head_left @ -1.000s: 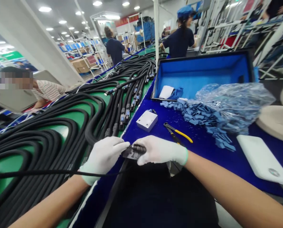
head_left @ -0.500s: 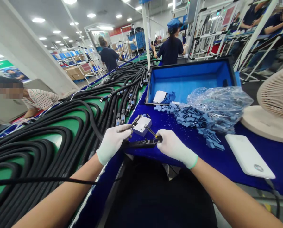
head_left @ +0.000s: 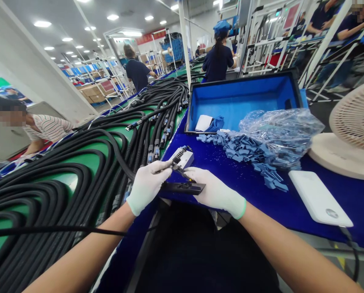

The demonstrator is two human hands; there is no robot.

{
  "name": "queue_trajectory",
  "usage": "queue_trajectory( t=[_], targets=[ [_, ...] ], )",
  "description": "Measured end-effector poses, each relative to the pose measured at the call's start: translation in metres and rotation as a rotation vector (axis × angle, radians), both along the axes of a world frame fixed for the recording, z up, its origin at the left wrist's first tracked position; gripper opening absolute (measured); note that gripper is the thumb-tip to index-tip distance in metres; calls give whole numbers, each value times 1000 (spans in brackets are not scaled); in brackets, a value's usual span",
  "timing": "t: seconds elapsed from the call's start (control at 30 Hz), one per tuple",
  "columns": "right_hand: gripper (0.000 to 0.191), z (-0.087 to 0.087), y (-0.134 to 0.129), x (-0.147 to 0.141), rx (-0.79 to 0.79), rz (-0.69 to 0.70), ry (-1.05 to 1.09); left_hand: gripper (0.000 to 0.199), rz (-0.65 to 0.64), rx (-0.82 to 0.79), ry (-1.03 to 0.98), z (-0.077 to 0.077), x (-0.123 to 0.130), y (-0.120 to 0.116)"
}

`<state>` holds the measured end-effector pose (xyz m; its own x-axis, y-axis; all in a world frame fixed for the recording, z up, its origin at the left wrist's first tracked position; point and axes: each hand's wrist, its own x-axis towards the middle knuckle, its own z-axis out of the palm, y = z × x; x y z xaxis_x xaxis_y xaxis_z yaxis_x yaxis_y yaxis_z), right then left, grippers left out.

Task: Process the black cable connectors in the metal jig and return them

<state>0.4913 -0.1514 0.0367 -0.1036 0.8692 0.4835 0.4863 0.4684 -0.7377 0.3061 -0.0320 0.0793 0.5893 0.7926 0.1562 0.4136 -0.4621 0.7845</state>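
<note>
My left hand (head_left: pixel 150 183), in a white glove, pinches a small dark part beside a white block (head_left: pixel 186 158). On the block stands a row of dark pieces (head_left: pixel 178 154). My right hand (head_left: pixel 214 189), also gloved, is closed on a dark tool (head_left: pixel 183 173) with a bit of yellow on it; the tool's tip reaches the fingers of my left hand. Below both hands lies a long black bar (head_left: pixel 182 187) at the table edge. The small part is mostly hidden by my left fingers.
Black hoses (head_left: pixel 78 175) cover the green surface on the left. A blue bin (head_left: pixel 240 99), blue clips (head_left: pixel 249 150), a plastic bag (head_left: pixel 282 130), a white power bank (head_left: pixel 321 198) and a fan (head_left: pixel 343 156) are on the right. A person in stripes (head_left: pixel 49 126) is at far left.
My right hand has moved left, bringing the tool to my left fingers. The tool has shifted from over the block to in front of it. The view has shifted slightly.
</note>
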Motion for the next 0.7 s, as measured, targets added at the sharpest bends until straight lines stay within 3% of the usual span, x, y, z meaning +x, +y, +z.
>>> queue_trajectory(
  t=[0.1, 0.33, 0.43, 0.5, 0.7],
  targets=[
    [17, -4, -1, -1, -47, -91, -55, 41, -43, 45, 11, -1, -3, 2],
    [3, -7, -1, -4, -244, -315, -162, 65, -245, -214, 15, 4, 16, 41],
    [13, -7, -3, -1, -290, -333, -128, 60, -288, -188, 35, 6, 29, 51],
    [8, -12, -1, 1, -311, -304, -119, 55, -286, -140, 55, 7, 34, 50],
    [9, -44, 18, -2, -298, -410, -82, 48, -244, -8, 82, 9, 40, 37]
  ],
)
